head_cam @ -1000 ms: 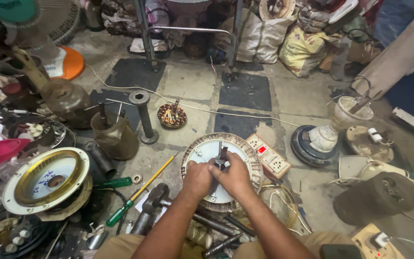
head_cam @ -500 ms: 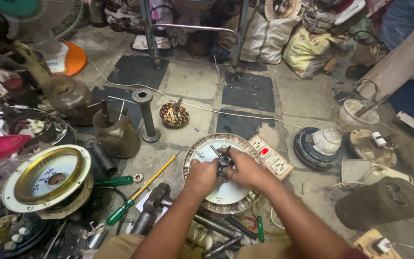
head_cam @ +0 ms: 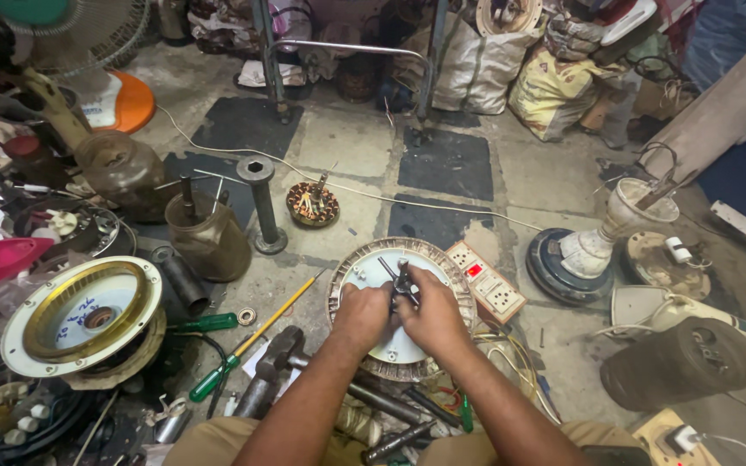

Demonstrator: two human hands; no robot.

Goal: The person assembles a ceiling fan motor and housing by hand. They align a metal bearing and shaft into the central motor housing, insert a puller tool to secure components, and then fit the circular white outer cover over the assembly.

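Nearest, forearms: both cut off at the bottom edge.
Left hand: fingers curled down on the round fan motor housing, palm hidden.
Right hand: closed around dark pliers at the housing's centre; jaw tips hard to make out.
Housing position: floor, directly ahead, touching both hands.
Screwdrivers: two, green handles, left of housing.
Socket strip: one, white, red switch, just right.
Sacks: far side, partly hidden.

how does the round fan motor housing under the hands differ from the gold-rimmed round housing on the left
The round grey-white fan motor housing lies flat on the floor with both hands on it: left hand, right hand. The gold-rimmed round housing sits tilted on other parts, untouched. The first has a pale face and a dull ribbed rim; the second has a brassy yellow ring around a white centre. Both are circular, similar-sized discs.
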